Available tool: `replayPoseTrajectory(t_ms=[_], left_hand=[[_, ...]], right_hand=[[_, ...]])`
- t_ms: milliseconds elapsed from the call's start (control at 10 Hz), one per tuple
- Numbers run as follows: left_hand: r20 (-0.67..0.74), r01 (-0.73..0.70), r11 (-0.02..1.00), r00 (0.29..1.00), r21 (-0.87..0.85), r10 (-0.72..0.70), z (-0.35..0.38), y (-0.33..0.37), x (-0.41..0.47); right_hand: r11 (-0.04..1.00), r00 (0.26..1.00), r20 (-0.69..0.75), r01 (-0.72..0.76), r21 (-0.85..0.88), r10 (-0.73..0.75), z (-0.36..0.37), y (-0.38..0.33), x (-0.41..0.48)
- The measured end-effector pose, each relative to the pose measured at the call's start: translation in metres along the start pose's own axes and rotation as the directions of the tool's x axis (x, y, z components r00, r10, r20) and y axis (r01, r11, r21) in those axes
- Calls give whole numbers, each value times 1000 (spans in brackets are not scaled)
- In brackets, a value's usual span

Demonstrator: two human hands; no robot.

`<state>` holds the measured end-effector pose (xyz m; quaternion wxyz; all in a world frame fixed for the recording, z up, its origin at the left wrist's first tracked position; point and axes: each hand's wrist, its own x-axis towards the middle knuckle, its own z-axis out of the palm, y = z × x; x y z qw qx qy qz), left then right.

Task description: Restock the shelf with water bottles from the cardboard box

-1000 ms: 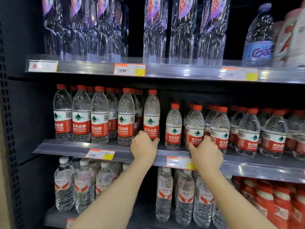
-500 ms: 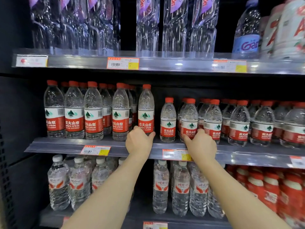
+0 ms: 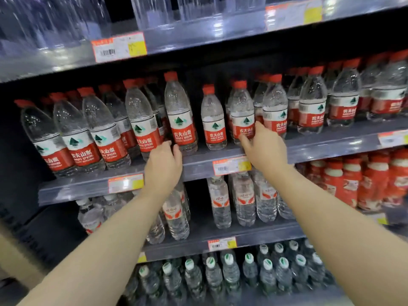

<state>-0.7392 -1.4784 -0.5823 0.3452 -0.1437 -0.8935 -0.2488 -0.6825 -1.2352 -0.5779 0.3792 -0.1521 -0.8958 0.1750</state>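
Note:
Red-capped water bottles with red and white labels fill the middle shelf [image 3: 198,164]. My left hand [image 3: 163,166] is at the shelf edge, fingers loosely curled. Its thumb tip touches the base of a tall bottle [image 3: 180,115], and the hand hides the foot of the neighbouring bottle [image 3: 142,120]. My right hand [image 3: 262,149] grips the lower part of a shorter bottle [image 3: 241,111], thumb across the front and fingers on its right side. A single short bottle [image 3: 213,120] stands between the two hands. No cardboard box is in view.
Clear large bottles stand on the top shelf [image 3: 176,38]. Below are white-capped bottles [image 3: 219,202], red drink bottles [image 3: 373,180] at right, and green-capped bottles [image 3: 231,274] at the bottom. Price tags [image 3: 231,165] line the shelf edges. A dark side panel [image 3: 15,195] closes the left.
The view has tilted and dropped, bringing the bottom shelf into sight. My left hand has slid left off the tall bottle's base. My right hand stays on its bottle.

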Motion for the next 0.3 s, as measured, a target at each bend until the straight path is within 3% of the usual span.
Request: replayPoseTrajectory(t_ms=[100, 300], left_hand=[[79, -51, 988, 996, 142, 40, -28, 3, 8], [313, -292, 921, 927, 258, 206, -114, 31, 15]], right_hand=[[996, 999, -22, 32, -84, -34, -13, -14, -4], [992, 983, 172, -37, -117, 57, -85, -74, -16]])
